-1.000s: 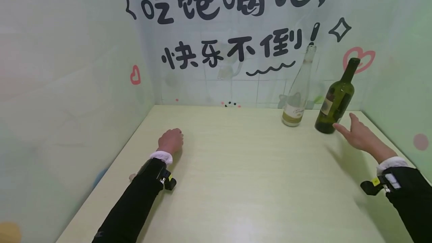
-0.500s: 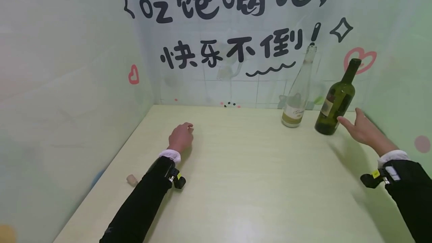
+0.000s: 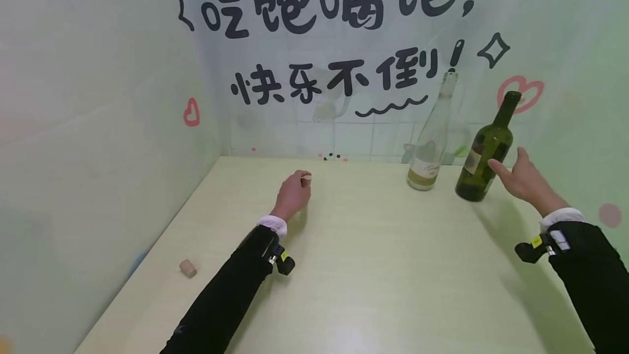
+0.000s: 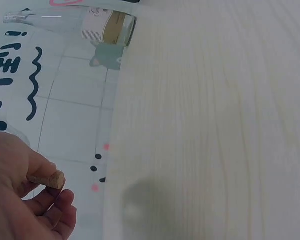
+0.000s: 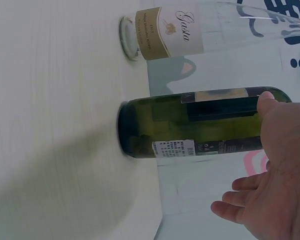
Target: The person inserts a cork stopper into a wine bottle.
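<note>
Between thumb and fingers, my left hand (image 3: pixel 293 195) pinches a cork (image 4: pixel 52 179) above the table's far middle. A green wine bottle (image 3: pixel 485 152) stands upright at the back right. My right hand (image 3: pixel 528 182) is just right of it, fingers spread. In the right wrist view the thumb of that hand (image 5: pixel 285 155) overlaps the shoulder of the green bottle (image 5: pixel 210 120), and the other fingers reach past its side. A clear glass bottle (image 3: pixel 429 143) with a white and gold label stands left of the green one; its mouth shows no cork.
A second cork (image 3: pixel 188 268) lies near the table's left edge, beside my left forearm. The pale wooden table (image 3: pixel 363 266) is bounded by printed cloth walls at the back, left and right. Both bottles stand close to the back wall.
My left hand has moved right and away from me, carrying the cork, and its forearm has uncovered the cork on the table. My right hand has shifted slightly, closer beside the green bottle.
</note>
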The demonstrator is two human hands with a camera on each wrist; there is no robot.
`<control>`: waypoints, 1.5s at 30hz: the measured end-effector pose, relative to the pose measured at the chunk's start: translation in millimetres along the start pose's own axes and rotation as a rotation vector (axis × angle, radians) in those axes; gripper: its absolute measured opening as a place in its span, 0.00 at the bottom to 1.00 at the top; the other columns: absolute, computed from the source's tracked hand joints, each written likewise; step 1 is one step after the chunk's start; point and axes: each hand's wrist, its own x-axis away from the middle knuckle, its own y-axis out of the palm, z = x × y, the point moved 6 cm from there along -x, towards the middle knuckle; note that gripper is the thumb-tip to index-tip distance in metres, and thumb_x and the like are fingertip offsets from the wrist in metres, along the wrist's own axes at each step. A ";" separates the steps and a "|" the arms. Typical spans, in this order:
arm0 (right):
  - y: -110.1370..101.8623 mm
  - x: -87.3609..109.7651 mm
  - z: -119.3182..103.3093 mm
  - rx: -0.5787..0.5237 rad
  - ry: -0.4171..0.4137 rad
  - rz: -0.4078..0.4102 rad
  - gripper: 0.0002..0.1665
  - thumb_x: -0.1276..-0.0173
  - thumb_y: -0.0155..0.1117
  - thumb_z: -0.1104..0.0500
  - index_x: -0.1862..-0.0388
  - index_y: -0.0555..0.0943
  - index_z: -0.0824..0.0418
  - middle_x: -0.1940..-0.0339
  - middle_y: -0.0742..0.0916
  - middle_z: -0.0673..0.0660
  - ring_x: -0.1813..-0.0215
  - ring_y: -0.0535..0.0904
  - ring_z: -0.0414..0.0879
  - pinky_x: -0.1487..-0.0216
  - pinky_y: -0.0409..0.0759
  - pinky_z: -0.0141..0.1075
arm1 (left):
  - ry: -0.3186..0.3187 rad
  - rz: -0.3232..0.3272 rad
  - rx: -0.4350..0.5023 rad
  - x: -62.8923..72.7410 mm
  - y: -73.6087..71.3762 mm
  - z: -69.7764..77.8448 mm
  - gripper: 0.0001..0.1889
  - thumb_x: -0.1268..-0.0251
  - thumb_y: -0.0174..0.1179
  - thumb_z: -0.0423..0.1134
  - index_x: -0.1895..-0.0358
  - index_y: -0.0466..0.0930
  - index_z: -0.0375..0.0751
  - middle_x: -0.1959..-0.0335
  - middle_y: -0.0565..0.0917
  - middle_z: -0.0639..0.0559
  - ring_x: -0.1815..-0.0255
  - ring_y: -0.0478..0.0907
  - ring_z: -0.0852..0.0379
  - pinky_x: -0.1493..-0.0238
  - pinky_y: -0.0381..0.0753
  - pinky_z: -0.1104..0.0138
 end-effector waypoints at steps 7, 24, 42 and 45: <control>-15.9 -3.8 -8.4 -0.008 -0.001 0.033 0.58 0.17 0.32 0.34 0.26 0.22 0.82 0.32 0.50 0.96 0.32 0.51 0.89 0.33 0.54 0.76 | 0.063 -0.047 0.134 -8.5 26.4 39.9 0.19 0.18 0.50 0.36 0.31 0.72 0.34 0.44 0.82 0.41 0.48 0.78 0.47 0.42 0.78 0.54; -32.5 -23.2 -24.3 -0.087 0.026 0.135 0.61 0.20 0.34 0.30 0.23 0.27 0.80 0.26 0.49 0.90 0.27 0.50 0.85 0.27 0.50 0.72 | 0.266 -0.092 0.226 -5.9 70.2 140.8 0.18 0.20 0.50 0.34 0.33 0.73 0.33 0.45 0.82 0.40 0.48 0.79 0.48 0.44 0.79 0.59; -21.3 -35.9 -34.2 -0.374 0.044 0.234 0.55 0.21 0.42 0.32 0.15 0.33 0.63 0.19 0.50 0.78 0.23 0.51 0.79 0.28 0.54 0.73 | 0.457 -0.227 0.293 37.3 63.5 205.9 0.18 0.21 0.56 0.35 0.34 0.75 0.39 0.47 0.83 0.50 0.47 0.78 0.61 0.49 0.74 0.74; -22.0 -36.6 -33.3 -0.396 0.045 0.265 0.54 0.20 0.43 0.33 0.15 0.33 0.62 0.18 0.49 0.76 0.22 0.51 0.78 0.28 0.55 0.72 | 0.488 -0.240 0.289 42.1 59.8 213.3 0.18 0.21 0.56 0.35 0.33 0.75 0.39 0.46 0.83 0.50 0.47 0.78 0.61 0.49 0.74 0.75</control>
